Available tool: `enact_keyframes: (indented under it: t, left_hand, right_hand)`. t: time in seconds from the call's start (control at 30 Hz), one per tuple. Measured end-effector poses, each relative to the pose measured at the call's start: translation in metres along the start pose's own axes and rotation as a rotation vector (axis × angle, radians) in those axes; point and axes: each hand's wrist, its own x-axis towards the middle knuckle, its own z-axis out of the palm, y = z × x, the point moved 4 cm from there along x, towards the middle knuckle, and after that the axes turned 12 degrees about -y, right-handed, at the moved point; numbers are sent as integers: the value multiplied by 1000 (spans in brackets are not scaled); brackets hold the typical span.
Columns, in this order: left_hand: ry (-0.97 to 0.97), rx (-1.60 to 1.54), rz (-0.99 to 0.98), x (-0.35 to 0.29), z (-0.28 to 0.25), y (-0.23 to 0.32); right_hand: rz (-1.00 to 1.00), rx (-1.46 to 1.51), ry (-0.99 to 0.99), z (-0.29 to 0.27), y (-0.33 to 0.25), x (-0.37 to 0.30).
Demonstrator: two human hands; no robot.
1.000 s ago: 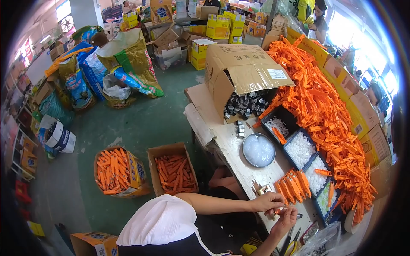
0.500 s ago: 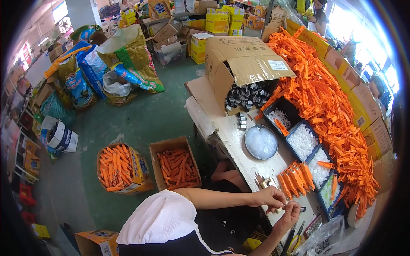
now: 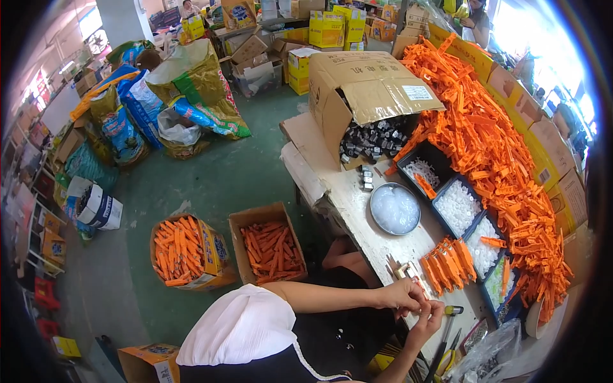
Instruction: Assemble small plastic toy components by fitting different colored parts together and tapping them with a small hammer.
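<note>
My left hand point(image 3: 403, 295) and my right hand point(image 3: 428, 317) meet over the front edge of the workbench point(image 3: 357, 214). Fingers on both are pinched together, nearly touching. Whatever lies between the fingertips is too small or hidden to make out. Just beyond them is a small pale metal fixture point(image 3: 407, 270). A row of orange plastic casings point(image 3: 449, 263) stands to its right. By my right hand lies a tool with a yellow-green handle point(image 3: 454, 310), perhaps a screwdriver.
A round metal dish point(image 3: 395, 209) holds translucent material. Blue trays point(image 3: 457, 202) of small white parts border a large heap of orange casings point(image 3: 485, 153). A tipped carton point(image 3: 364, 83) spills small dark motors point(image 3: 373, 139). Two boxes of orange pieces point(image 3: 179, 250) point(image 3: 268, 249) stand on the floor.
My hands have drawn closer together, the right one shifting slightly left and up toward the left. The yellow-green tool handle now shows more. The whole view has shifted slightly.
</note>
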Motion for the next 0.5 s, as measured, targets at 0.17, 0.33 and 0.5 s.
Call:
enact_keyframes:
  t: [0.17, 0.33, 0.5]
  left_hand:
    - [-31, 33, -2, 0, -6, 1]
    - [-43, 81, -77, -1, -14, -7]
    - [-13, -65, 5, -5, -5, -5]
  right_hand:
    - [92, 182, -68, 2, 10, 2]
    - [-194, -364, -23, 8, -16, 6]
    - [-113, -119, -5, 3, -5, -4]
